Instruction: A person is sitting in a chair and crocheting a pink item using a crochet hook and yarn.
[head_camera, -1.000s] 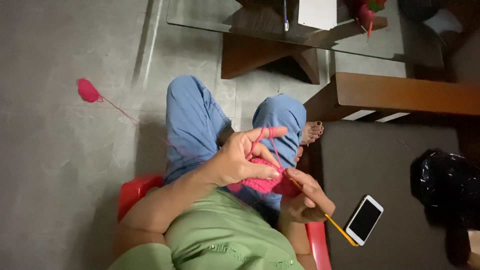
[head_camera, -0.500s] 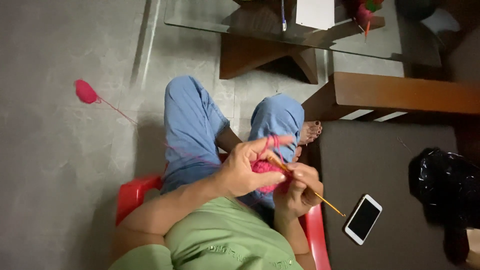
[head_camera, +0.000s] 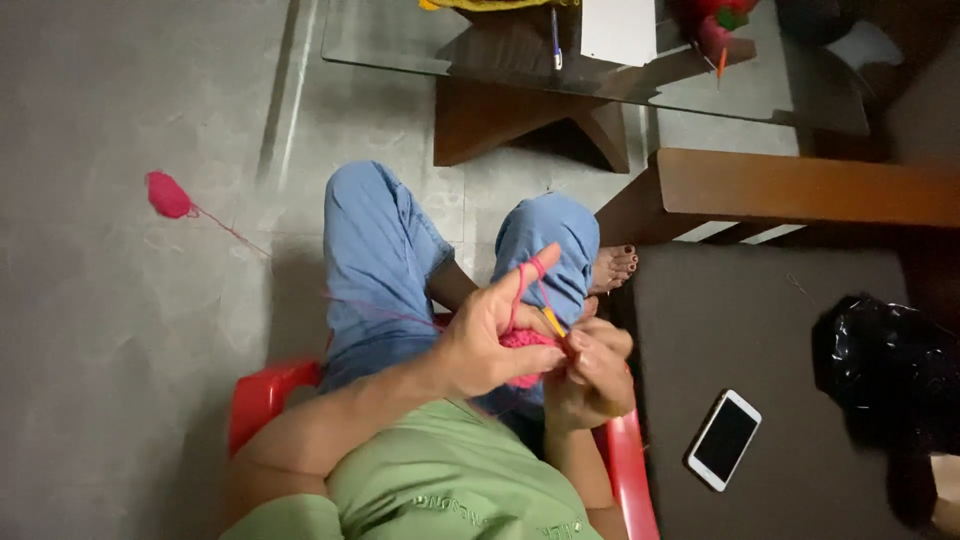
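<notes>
Head view, left hand (head_camera: 480, 345): raised over the lap, fingers (head_camera: 535, 262) spread, forefinger stretched up and away with pink yarn (head_camera: 527, 275) looped over it; thumb and lower fingers pinched on the crochet piece (head_camera: 525, 345).
Head view, right hand (head_camera: 592, 372): just right of the left hand, touching it; fingers curled tight around the hook (head_camera: 553, 321), only its yellow-orange end showing above the knuckles.
Crochet piece: small pink patch, between both sets of fingers, mostly hidden by them.
Key relation: hook tip buried in the piece at the left fingertips; hook's long axis slanted, up-left to down-right, handle running under the right palm; yarn strand taut from the forefinger down to the hook, so the working loop lies up and left of the right fingers, nearer the left hand.
Yarn feed: thin strand trailing left from the fingers, across the blue trousers (head_camera: 375, 260), to a pink ball (head_camera: 168, 195) on the floor (head_camera: 110, 380), well apart.
Seat: red chair (head_camera: 262, 395) under the person, below the fingers.
Right of the fingers: phone (head_camera: 724, 440) face up on a dark cushion (head_camera: 760, 340), near; black bag (head_camera: 890, 370) farther right.
Beyond the fingers: glass worktop (head_camera: 400, 40) on a wooden base, carrying a pen (head_camera: 556, 35), white paper (head_camera: 620, 28) and red items; bare foot (head_camera: 612, 268) beside a wooden rail (head_camera: 800, 188).
</notes>
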